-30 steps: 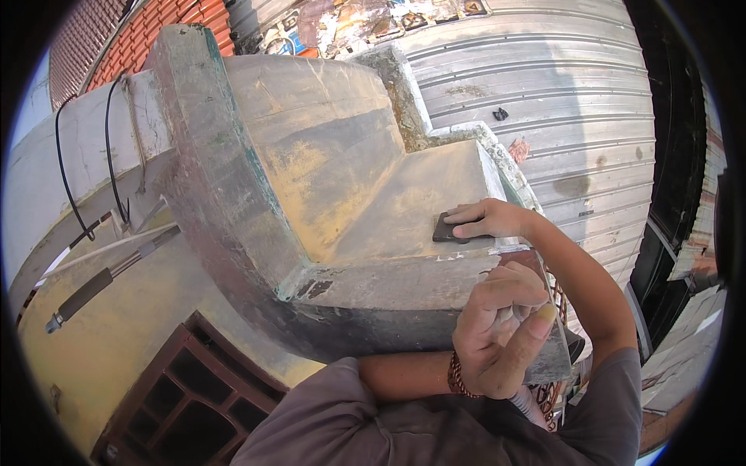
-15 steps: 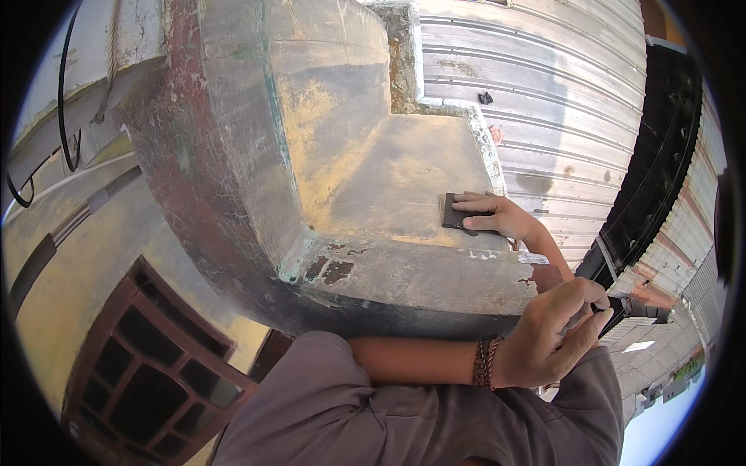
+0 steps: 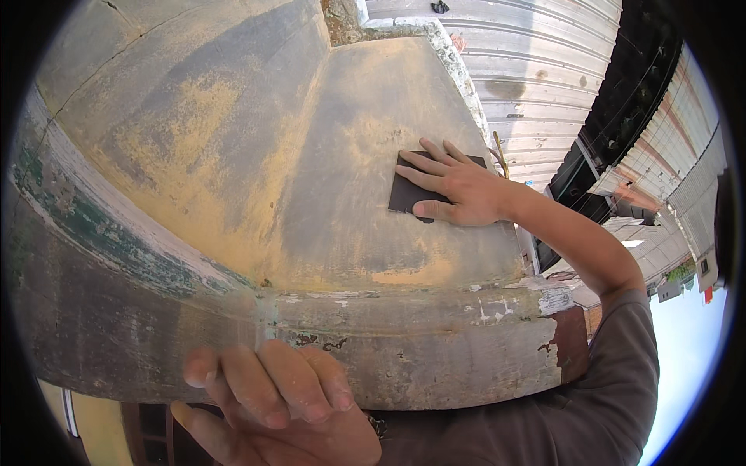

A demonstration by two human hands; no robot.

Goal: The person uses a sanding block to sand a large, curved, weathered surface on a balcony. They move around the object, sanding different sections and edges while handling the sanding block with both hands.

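My right hand (image 3: 465,190) presses a dark sheet of sandpaper (image 3: 404,194) flat against a worn grey surface (image 3: 342,155) with patches of yellow paint. Its fingers are spread over the sheet, and the thumb lies near the lower edge. Low in the picture, my left hand (image 3: 272,404) hovers in front of the ledge (image 3: 435,357) with nothing in it. Those fingers are loosely bent and apart, with pale dust on the tips. A bracelet at the left wrist is partly hidden.
A chipped white rim (image 3: 466,78) borders the surface on the right, beyond which lies a corrugated metal roof (image 3: 536,101). Peeling green and pink paint (image 3: 132,210) runs along the left edge. A dark gutter-like strip (image 3: 629,101) and more roofing stand farther right.
The view has come closer to the surface. My left hand has swung from the right side to the lower left, its fingers looser. The right hand and sandpaper have moved up the surface.
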